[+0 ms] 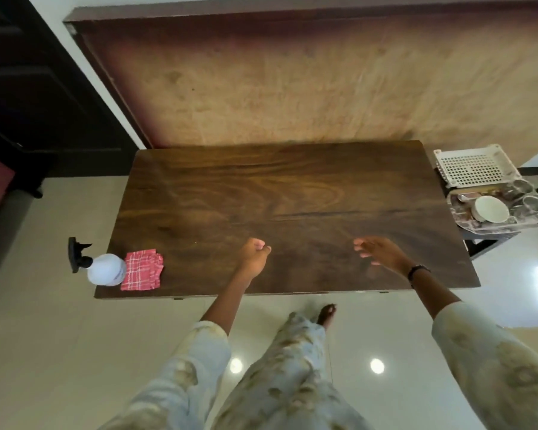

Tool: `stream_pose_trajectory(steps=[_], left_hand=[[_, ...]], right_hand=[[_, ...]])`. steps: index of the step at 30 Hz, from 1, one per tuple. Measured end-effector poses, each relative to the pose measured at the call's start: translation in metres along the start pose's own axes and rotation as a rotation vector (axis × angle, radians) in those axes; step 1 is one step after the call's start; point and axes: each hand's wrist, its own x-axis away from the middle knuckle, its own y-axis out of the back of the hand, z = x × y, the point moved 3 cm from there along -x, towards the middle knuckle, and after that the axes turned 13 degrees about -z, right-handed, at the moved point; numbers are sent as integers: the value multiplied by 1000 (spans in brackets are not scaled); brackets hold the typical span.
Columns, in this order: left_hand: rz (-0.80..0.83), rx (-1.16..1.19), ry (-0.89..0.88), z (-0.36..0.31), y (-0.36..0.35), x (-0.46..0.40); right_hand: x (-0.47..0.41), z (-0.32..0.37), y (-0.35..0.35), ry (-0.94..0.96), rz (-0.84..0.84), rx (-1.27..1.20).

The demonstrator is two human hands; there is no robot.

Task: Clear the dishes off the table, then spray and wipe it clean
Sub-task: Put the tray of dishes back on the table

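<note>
We hold both hands low over the near part of the table (pixel 292 187), and from our fingertips to its far edge, which runs beside the wall, the dark wood is bare. Our left hand (pixel 253 257) is loosely curled with nothing in it; our right hand (pixel 382 251) has its fingers spread, also holding nothing, with a dark band (pixel 418 270) at the wrist. Well to the left of our left hand, at the near left corner, the spray bottle (pixel 104 268) sits right at the table's edge, its black trigger head sticking out leftward past the side edge. The red checked cloth (pixel 142 270) lies flat, touching the bottle on the side nearer our hand. Far to the right of our right hand, off the table, a patterned tray (pixel 461 223) carries a white bowl (pixel 491 209) and 2 glasses (pixel 528 195). A white slotted basket (pixel 471 167) sits just beyond it.
</note>
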Motion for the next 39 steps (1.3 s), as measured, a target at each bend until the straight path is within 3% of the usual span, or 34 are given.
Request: stream_pose_trajectory(steps=[11, 22, 28, 35, 39], left_hand=[[-32, 6, 117, -39, -138, 3], [179, -35, 72, -138, -299, 41], [159, 9, 140, -171, -389, 62], [139, 14, 279, -198, -516, 100], [115, 45, 375, -205, -588, 111]], right_hand=[[-97, -48, 111, -36, 48, -28], [-185, -97, 231, -30, 38, -30], [-240, -147, 299, -8, 66, -34], [-295, -218, 396, 23, -13, -6], [-318, -246, 452, 64, -152, 29]])
